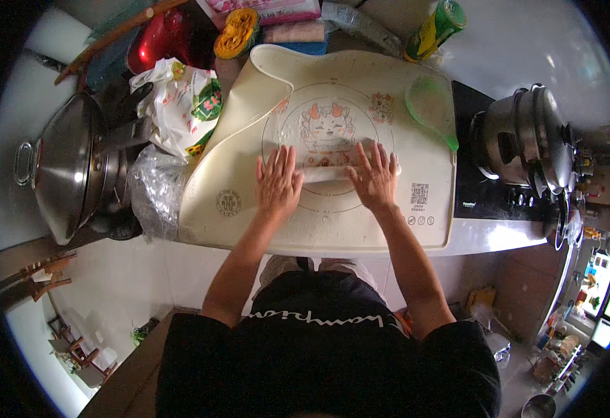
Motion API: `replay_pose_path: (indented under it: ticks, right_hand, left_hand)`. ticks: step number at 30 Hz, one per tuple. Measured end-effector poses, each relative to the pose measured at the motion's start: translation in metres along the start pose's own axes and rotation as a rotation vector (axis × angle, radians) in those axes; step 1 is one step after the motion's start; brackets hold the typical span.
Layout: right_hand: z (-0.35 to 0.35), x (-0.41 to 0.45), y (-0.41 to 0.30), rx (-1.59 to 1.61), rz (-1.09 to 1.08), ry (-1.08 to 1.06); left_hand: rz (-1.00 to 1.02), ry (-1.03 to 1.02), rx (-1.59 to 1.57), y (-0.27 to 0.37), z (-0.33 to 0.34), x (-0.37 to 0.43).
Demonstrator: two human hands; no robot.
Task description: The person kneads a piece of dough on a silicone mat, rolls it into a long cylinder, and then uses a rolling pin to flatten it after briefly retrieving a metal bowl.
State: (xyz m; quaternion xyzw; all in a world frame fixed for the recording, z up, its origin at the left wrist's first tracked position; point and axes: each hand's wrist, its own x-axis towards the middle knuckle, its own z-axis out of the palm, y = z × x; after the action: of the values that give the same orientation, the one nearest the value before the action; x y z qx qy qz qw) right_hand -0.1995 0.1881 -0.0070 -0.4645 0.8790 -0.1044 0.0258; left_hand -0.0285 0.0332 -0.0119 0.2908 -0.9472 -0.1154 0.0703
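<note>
A cream silicone kneading mat [326, 230] with printed circles and a cartoon animal lies on the counter. Across its middle runs a pale, blurred rod [325, 174], apparently a rolling pin. My left hand [278, 183] is palm down at the rod's left part, fingers extended. My right hand [376, 175] lies palm down over its right part, fingers spread, and the rod's end shows just beyond it. Neither hand has its fingers closed round the rod. Whether anything lies under the palms is hidden. The mat's upper left edge is curled over.
At left are a lidded metal wok [64, 167], a printed plastic bag [179, 104] and a clear bag [156, 188]. Behind are a cut pumpkin [237, 32] and a green can [435, 31]. A green translucent scoop [430, 107] lies on the mat; a steel pot [524, 136] stands right.
</note>
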Motion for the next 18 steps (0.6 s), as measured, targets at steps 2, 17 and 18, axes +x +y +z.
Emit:
replay_pose_path:
  ticks: [2, 17, 18]
  right_hand:
    - [-0.002, -0.008, -0.002, 0.06, -0.047, -0.034]
    - [0.013, -0.087, -0.039, 0.165, -0.991, -0.208]
    - [0.022, -0.078, -0.035, 0.108, -1.003, -0.18]
  left_hand:
    - [0.063, -0.016, -0.008, -0.002, -0.004, -0.015]
    - [0.16, 0.026, 0.01, -0.038, -0.009, 0.02]
    - [0.181, 0.016, 0.002, -0.042, -0.009, 0.028]
